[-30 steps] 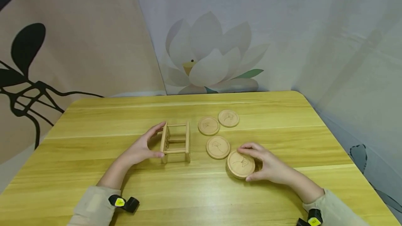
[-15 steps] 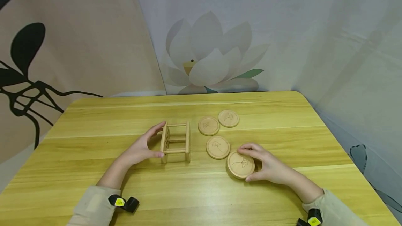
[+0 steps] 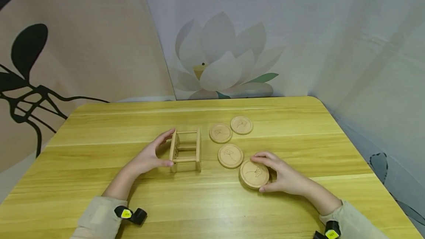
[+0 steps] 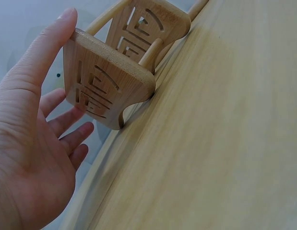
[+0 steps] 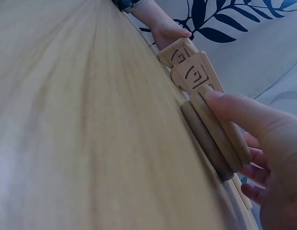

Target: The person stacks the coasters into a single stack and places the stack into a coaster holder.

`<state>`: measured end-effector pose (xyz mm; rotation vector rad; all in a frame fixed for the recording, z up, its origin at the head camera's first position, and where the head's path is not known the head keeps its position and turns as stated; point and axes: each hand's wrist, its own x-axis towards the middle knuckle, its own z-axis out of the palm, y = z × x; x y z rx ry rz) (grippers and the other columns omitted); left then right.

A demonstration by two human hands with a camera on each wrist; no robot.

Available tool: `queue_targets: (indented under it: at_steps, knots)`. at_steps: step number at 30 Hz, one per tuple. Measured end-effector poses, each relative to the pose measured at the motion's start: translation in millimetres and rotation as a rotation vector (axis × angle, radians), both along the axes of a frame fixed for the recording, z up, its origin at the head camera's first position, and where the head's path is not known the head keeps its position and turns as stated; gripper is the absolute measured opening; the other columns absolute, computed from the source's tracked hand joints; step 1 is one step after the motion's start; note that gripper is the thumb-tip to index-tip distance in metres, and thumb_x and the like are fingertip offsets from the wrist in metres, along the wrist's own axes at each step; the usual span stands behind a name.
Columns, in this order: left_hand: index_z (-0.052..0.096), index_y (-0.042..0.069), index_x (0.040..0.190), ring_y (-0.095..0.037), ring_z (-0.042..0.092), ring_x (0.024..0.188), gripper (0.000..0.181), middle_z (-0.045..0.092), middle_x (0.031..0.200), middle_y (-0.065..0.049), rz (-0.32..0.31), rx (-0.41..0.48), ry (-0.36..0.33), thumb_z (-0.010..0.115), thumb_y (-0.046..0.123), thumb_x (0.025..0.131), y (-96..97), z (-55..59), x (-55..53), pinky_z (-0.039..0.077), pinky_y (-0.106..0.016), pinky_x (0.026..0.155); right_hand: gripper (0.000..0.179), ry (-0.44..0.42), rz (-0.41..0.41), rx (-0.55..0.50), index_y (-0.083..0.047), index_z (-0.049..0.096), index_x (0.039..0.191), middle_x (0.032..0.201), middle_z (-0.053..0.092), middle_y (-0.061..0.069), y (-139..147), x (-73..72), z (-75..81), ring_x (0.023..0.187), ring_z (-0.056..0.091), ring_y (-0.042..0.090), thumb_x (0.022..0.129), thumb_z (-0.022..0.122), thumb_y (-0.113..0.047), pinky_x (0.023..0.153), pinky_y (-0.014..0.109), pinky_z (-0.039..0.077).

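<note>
My left hand (image 3: 147, 158) grips the left side panel of a wooden coaster holder (image 3: 187, 159), thumb at the near edge and fingers at the far edge. The holder has two panels with cut-out patterns (image 4: 98, 91), joined by thin rods, and stands on the table. To its right, my right hand (image 3: 282, 172) holds the upper part of a short stack of round wooden coasters (image 3: 254, 174) by the rim. In the right wrist view the thumb (image 5: 234, 108) lies along the edge of the top coaster (image 5: 225, 129), with a lower coaster (image 5: 206, 141) under it.
Three loose coasters lie flat between holder and backdrop: a near one (image 3: 230, 156), one farther left (image 3: 220, 133) and one at the back (image 3: 241, 125). All carry a leaf engraving. The wooden table (image 3: 132, 121) ends at a printed cloth backdrop (image 3: 219, 40).
</note>
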<state>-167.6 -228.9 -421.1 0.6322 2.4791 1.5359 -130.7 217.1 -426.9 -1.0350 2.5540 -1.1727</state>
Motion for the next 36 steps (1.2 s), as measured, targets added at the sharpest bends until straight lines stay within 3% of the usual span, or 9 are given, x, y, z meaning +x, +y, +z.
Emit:
queue_targets:
  at_steps: [5, 9, 18, 26, 36]
  knots:
    - [0.023, 0.021, 0.153, -0.043, 0.016, 0.139, 0.101, 0.026, 0.154, -0.012, -0.001, 0.004, -0.008, 0.084, 0.014, 0.073, 0.1, 0.3, 0.1, 0.009, -0.07, 0.104, 0.088, -0.006, 0.005, -0.034, -0.01, 0.045, 0.142, 0.145, 0.038, 0.004, 2.5, -2.0, 4.5, 0.131, 0.034, 0.027, 0.069, 0.085, -0.038, 0.107, 0.049, 0.03]
    - [0.023, 0.021, 0.153, -0.043, 0.016, 0.139, 0.101, 0.026, 0.154, -0.012, -0.007, 0.004, -0.006, 0.084, 0.014, 0.073, 0.3, 0.7, -0.4, 0.009, -0.071, 0.104, 0.085, 0.003, -0.016, -0.097, -0.007, 0.043, 0.143, 0.146, 0.037, 0.005, 7.8, -10.1, 10.3, 0.132, 0.033, 0.031, 0.072, 0.085, -0.029, 0.102, 0.064, 0.027]
    - [0.023, 0.023, 0.153, -0.044, 0.016, 0.138, 0.101, 0.026, 0.153, -0.013, -0.004, -0.001, -0.005, 0.084, 0.014, 0.073, -1.0, 0.9, 0.3, 0.01, -0.071, 0.104, 0.076, 0.022, -0.068, -0.135, -0.004, 0.043, 0.142, 0.144, 0.04, 0.008, 16.6, -44.2, 15.2, 0.127, 0.038, 0.025, 0.077, 0.08, -0.011, 0.099, 0.049, 0.037]
    - [0.022, 0.016, 0.154, -0.045, 0.015, 0.138, 0.102, 0.026, 0.153, -0.014, -0.012, 0.011, -0.007, 0.083, 0.013, 0.073, 0.2, 0.8, 0.7, 0.008, -0.071, 0.104, 0.074, 0.012, -0.093, -0.116, -0.002, 0.042, 0.142, 0.143, 0.04, 0.013, 18.8, -75.4, 13.8, 0.126, 0.04, 0.032, 0.079, 0.079, -0.01, 0.101, 0.054, 0.034]
    - [0.022, 0.022, 0.154, -0.046, 0.017, 0.138, 0.102, 0.026, 0.153, -0.015, -0.018, 0.008, 0.009, 0.084, 0.015, 0.072, -0.7, 1.6, 0.8, 0.009, -0.071, 0.103, 0.077, -0.027, -0.09, -0.056, -0.001, 0.039, 0.143, 0.145, 0.039, 0.015, 10.6, -103.0, 18.8, 0.128, 0.038, 0.034, 0.078, 0.08, -0.013, 0.104, 0.053, 0.032]
